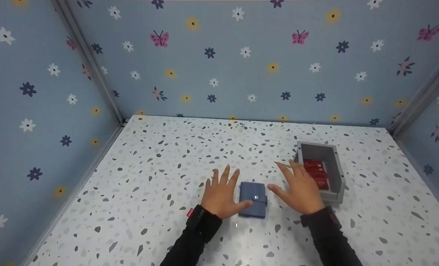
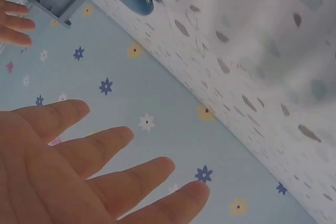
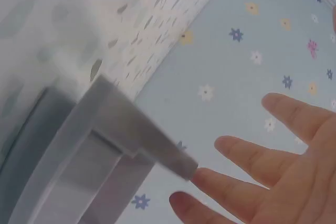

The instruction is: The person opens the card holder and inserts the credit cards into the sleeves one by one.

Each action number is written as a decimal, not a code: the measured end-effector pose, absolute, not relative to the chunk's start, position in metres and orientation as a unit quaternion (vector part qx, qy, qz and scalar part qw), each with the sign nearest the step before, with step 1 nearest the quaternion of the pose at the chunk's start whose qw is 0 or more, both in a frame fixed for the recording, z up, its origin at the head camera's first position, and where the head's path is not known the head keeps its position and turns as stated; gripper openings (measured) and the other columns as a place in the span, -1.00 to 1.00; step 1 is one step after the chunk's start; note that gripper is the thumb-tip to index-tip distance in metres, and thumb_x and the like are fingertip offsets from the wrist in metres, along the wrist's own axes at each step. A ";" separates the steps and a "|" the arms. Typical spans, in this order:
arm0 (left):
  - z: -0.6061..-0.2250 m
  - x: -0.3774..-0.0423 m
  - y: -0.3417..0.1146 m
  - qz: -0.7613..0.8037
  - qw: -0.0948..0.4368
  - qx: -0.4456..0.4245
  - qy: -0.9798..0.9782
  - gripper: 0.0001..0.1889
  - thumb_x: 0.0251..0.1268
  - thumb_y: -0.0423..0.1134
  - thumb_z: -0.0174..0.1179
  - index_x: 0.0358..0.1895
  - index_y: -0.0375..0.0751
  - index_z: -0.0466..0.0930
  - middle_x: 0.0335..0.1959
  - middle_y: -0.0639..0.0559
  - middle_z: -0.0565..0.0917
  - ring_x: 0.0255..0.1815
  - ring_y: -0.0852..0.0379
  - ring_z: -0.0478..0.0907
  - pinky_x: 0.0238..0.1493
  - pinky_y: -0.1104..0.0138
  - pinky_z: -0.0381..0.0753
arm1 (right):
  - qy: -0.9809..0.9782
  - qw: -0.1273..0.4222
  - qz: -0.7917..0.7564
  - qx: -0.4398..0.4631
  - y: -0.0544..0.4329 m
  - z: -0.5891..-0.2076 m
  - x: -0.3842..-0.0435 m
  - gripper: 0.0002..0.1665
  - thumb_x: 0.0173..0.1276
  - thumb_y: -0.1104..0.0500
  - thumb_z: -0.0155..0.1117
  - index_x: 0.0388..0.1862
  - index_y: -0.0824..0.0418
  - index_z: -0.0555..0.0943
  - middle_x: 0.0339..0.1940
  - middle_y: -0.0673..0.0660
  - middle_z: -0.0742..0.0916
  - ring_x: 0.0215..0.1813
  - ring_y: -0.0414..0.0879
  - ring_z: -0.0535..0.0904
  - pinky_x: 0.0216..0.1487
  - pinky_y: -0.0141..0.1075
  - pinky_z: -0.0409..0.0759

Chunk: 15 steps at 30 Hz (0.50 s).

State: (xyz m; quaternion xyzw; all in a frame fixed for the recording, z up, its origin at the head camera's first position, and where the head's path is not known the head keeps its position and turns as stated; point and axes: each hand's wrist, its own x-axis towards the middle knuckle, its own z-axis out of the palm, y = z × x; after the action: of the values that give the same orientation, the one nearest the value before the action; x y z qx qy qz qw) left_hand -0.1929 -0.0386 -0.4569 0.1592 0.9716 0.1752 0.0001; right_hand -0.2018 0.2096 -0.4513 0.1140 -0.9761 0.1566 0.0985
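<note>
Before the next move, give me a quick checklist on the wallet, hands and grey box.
1. Blue wallet lying flat on the speckled table: ok.
2. Wallet's snap fastened: looks ok.
3. Left hand empty: ok, fingers spread.
4. Left thumb clear of wallet: cannot tell; it overlaps the wallet in the head view.
5. Right hand empty: ok, fingers extended.
6. Grey box open side up, red packets inside: ok.

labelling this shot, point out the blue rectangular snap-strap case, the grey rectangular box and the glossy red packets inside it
Blue rectangular snap-strap case [image 1: 249,190]: head view, upper front cover.
Grey rectangular box [image 1: 317,152]: head view, inner far wall.
Glossy red packets [image 1: 317,172]: head view, middle packet.
</note>
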 end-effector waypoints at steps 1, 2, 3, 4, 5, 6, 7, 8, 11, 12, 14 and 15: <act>-0.459 -0.192 -0.037 0.178 0.003 0.163 0.970 0.04 0.05 0.44 0.19 0.55 -0.02 0.10 0.57 -0.18 0.12 0.54 -0.40 0.03 0.42 -0.29 0.18 | -0.976 0.107 0.150 0.118 0.208 -0.452 -0.202 -0.09 0.27 -0.34 0.22 0.47 0.10 0.33 0.47 0.38 0.37 0.48 0.40 0.22 0.39 0.38 0.20; -0.461 -0.191 -0.035 0.178 0.006 0.166 0.970 0.04 0.03 0.43 0.20 0.54 -0.02 0.11 0.56 -0.18 0.13 0.53 -0.40 0.04 0.41 -0.28 0.19 | -0.976 0.116 0.140 0.120 0.206 -0.454 -0.202 -0.11 0.26 -0.33 0.24 0.44 0.11 0.38 0.45 0.38 0.41 0.47 0.39 0.25 0.40 0.37 0.19; -0.463 -0.190 -0.033 0.178 0.009 0.168 0.970 0.04 0.03 0.43 0.22 0.54 -0.03 0.12 0.56 -0.18 0.14 0.53 -0.40 0.06 0.41 -0.27 0.20 | -0.976 0.126 0.131 0.121 0.205 -0.455 -0.202 -0.14 0.25 -0.32 0.25 0.41 0.13 0.42 0.42 0.38 0.44 0.46 0.38 0.27 0.42 0.35 0.17; -0.465 -0.189 -0.031 0.176 0.011 0.171 0.969 0.04 0.02 0.42 0.23 0.53 -0.03 0.14 0.56 -0.18 0.16 0.53 -0.39 0.07 0.42 -0.26 0.22 | -0.976 0.134 0.120 0.122 0.203 -0.457 -0.202 -0.15 0.25 -0.31 0.26 0.38 0.14 0.44 0.39 0.37 0.47 0.45 0.37 0.29 0.44 0.34 0.15; -0.467 -0.188 -0.029 0.175 0.013 0.173 0.969 0.04 0.00 0.41 0.25 0.53 -0.03 0.15 0.55 -0.18 0.17 0.52 -0.38 0.08 0.42 -0.24 0.23 | -0.976 0.141 0.112 0.122 0.201 -0.458 -0.201 -0.17 0.24 -0.30 0.27 0.36 0.15 0.47 0.37 0.37 0.49 0.44 0.37 0.31 0.46 0.33 0.12; -0.470 -0.188 -0.028 0.173 0.014 0.175 0.969 0.04 -0.01 0.41 0.26 0.52 -0.04 0.16 0.55 -0.18 0.18 0.52 -0.38 0.09 0.43 -0.22 0.24 | -0.976 0.148 0.104 0.123 0.199 -0.460 -0.201 -0.19 0.24 -0.29 0.28 0.33 0.16 0.49 0.35 0.37 0.51 0.43 0.37 0.32 0.47 0.32 0.12; -0.472 -0.187 -0.026 0.168 0.015 0.178 0.969 0.05 -0.02 0.41 0.27 0.52 -0.04 0.16 0.54 -0.19 0.19 0.51 -0.38 0.11 0.43 -0.20 0.25 | -0.975 0.153 0.098 0.125 0.198 -0.461 -0.201 -0.21 0.23 -0.28 0.29 0.31 0.16 0.51 0.34 0.37 0.53 0.42 0.37 0.33 0.47 0.31 0.13; -0.474 -0.187 -0.024 0.162 0.016 0.180 0.970 0.06 -0.04 0.42 0.27 0.52 -0.05 0.17 0.54 -0.19 0.19 0.51 -0.38 0.12 0.43 -0.18 0.26 | -0.975 0.155 0.097 0.129 0.195 -0.463 -0.201 -0.23 0.23 -0.27 0.30 0.29 0.17 0.52 0.33 0.37 0.54 0.42 0.36 0.34 0.46 0.31 0.15; -0.478 -0.185 -0.020 0.147 0.020 0.191 0.970 0.08 -0.05 0.43 0.27 0.51 -0.08 0.17 0.54 -0.20 0.20 0.51 -0.34 0.15 0.44 -0.11 0.29 | -0.974 0.145 0.100 0.145 0.189 -0.467 -0.200 -0.25 0.23 -0.25 0.31 0.27 0.17 0.54 0.31 0.38 0.54 0.41 0.37 0.35 0.44 0.28 0.22; -0.479 -0.185 -0.019 0.143 0.021 0.196 0.970 0.08 -0.05 0.44 0.27 0.51 -0.09 0.17 0.53 -0.20 0.20 0.50 -0.33 0.16 0.44 -0.09 0.31 | -0.974 0.138 0.100 0.150 0.186 -0.469 -0.200 -0.25 0.23 -0.26 0.31 0.26 0.18 0.54 0.31 0.38 0.54 0.40 0.37 0.36 0.44 0.26 0.24; -0.481 -0.185 -0.018 0.137 0.025 0.206 0.969 0.08 -0.03 0.43 0.26 0.51 -0.13 0.17 0.53 -0.21 0.20 0.50 -0.30 0.18 0.43 -0.05 0.35 | -0.974 0.124 0.100 0.159 0.181 -0.472 -0.199 -0.24 0.24 -0.27 0.30 0.26 0.18 0.54 0.30 0.38 0.55 0.39 0.37 0.37 0.43 0.23 0.28; -0.481 -0.185 -0.017 0.134 0.029 0.211 0.968 0.08 -0.03 0.42 0.26 0.51 -0.15 0.17 0.53 -0.21 0.20 0.50 -0.29 0.18 0.43 -0.03 0.36 | -0.974 0.118 0.102 0.162 0.179 -0.474 -0.199 -0.25 0.23 -0.27 0.30 0.25 0.18 0.54 0.30 0.38 0.55 0.38 0.37 0.38 0.42 0.22 0.30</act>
State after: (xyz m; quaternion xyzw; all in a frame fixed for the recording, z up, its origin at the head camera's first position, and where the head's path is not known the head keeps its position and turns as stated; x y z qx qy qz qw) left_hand -0.1848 -0.0170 -0.4811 0.2105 0.9679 0.1340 0.0288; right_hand -0.1986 0.1791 -0.4738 0.1623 -0.9744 0.1018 0.1180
